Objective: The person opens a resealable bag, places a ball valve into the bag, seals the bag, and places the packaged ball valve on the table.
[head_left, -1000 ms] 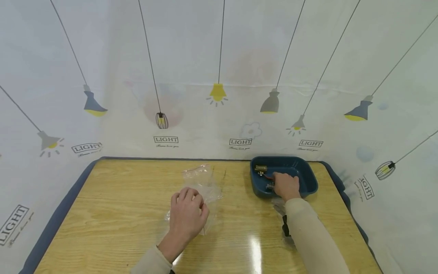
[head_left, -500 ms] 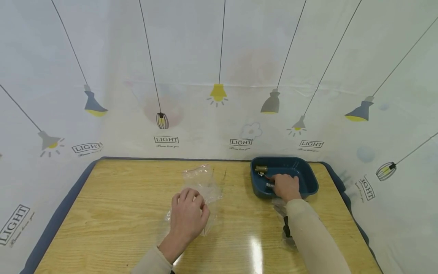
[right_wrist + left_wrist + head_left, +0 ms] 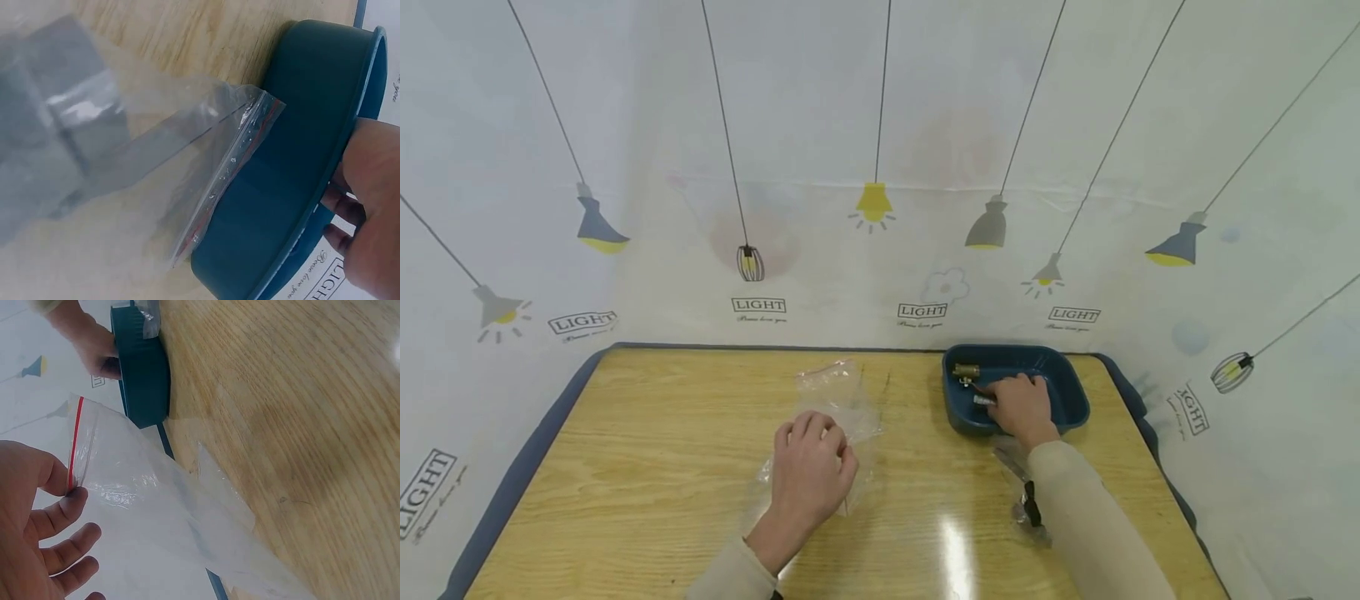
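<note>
pinching a clear zip bag (image 3: 134, 469) by one end of its red-striped seal, between thumb and forefinger of the left hand (image 3: 37, 531), with the other fingers loosely bent and off the film. slanting it down from that grip toward the wooden table (image 3: 655, 442), around mid-width. can also see a film corner on the wood in the left wrist view, but cannot tell whether of the same bag.

reaching over the near wall of a dark blue tray (image 3: 966, 421) with the right hand (image 3: 1021, 407), fingers curved down inside; cannot tell whether gripping anything, with the fingertips partly hidden. can see a brass fitting (image 3: 966, 370) near the tray's far left corner and a silver fitting (image 3: 983, 400) right at those fingertips.

crowding the tray's near side with a second bag (image 3: 234, 150), red-sealed too, next to a right sleeve (image 3: 1097, 517); leaving a grey shape (image 3: 69, 100) too blurred to name.

setting the tray close to the table's far edge, toward the right, backed by a pale wall cover (image 3: 820, 150) printed with lamps. can see plain wood between bag and tray, and a wider stretch left of the left hand.
</note>
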{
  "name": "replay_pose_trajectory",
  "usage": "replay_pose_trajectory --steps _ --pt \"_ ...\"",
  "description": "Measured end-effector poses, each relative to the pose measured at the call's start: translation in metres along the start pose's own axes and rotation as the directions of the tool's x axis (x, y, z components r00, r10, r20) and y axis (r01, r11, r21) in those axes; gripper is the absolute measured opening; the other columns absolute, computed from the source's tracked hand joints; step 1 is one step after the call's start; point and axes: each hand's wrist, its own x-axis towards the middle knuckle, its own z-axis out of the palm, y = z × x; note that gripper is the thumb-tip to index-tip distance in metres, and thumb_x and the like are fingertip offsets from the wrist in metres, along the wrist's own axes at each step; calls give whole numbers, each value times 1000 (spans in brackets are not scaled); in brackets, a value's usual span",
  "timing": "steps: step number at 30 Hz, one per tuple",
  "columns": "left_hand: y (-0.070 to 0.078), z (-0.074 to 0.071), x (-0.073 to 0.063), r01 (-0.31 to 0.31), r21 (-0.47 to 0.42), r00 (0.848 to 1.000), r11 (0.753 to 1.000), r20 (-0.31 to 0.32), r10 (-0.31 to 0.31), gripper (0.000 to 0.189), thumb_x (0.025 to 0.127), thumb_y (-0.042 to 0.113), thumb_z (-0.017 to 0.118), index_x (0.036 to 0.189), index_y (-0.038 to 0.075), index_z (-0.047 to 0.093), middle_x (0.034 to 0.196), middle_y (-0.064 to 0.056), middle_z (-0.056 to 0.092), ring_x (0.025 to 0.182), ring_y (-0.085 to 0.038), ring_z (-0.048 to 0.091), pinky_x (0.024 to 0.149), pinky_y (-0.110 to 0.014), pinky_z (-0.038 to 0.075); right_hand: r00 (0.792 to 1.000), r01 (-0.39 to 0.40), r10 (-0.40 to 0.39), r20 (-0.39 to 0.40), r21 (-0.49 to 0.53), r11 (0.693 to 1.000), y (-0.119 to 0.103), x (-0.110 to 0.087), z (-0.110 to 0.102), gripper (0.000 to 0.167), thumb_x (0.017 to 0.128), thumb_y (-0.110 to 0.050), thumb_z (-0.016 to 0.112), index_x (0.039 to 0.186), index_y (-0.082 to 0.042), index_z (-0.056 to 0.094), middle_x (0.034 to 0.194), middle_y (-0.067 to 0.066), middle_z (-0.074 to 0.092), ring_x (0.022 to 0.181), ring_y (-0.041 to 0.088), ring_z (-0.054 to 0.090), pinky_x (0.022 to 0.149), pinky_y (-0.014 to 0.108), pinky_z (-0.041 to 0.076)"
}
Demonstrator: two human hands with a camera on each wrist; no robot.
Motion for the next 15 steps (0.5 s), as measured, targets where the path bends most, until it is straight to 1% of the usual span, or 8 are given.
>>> replay_pose_trajectory --steps 4,6,8,10,12,15 --pt "0 0 0 1 -16 1000 1000 -8 -1 17 82 22 62 66 17 61 97 -1 64 105 -24 57 94 -51 44 993 34 -37 -111 -24 999 2 -6 0 26 88 -24 67 114 -22 72 104 6 72 95 31 59 92 57 40" --pt "-1 1 0 3 -19 1000 1000 -7 -3 17 82 22 62 66 18 60 97 0 64 105 -23 56 94 -51 43 984 53 -59 -171 -37 998 2 -9 0 26 88 -24 68 114 -21 71 104 6 72 96 31 60 94 56 41" --pt "-1 1 0 5 -17 1000 1000 -3 -5 18 83 23 62 65 19 59 98 0 63 105 -23 56 94 -50 43 969 73 -82 -233 -47 996 2 -13 0 27 87 -25 70 114 -21 71 104 5 72 97 31 60 96 55 41" --pt "-1 1 0 8 -17 1000 1000 1 -8 19 83 23 62 65 20 58 98 0 63 106 -23 56 94 -50 43 950 100 -113 -292 -60 993 1 -17 1 30 86 -26 72 116 -21 70 104 5 72 97 30 60 96 54 42" --pt "-1 0 0 10 -20 1000 1000 4 -10 19 84 23 62 65 20 58 98 0 63 106 -23 56 94 -51 43 926 132 -149 -348 -70 989 0 -21 1 32 85 -27 73 116 -21 70 103 4 73 96 30 61 95 53 42" --pt "0 0 0 10 -24 1000 1000 3 -10 19 84 23 62 66 20 59 98 -1 64 106 -24 56 94 -51 43 881 186 -198 -430 -71 980 -4 -28 0 34 84 -27 75 117 -21 69 101 3 73 96 28 61 94 51 43"
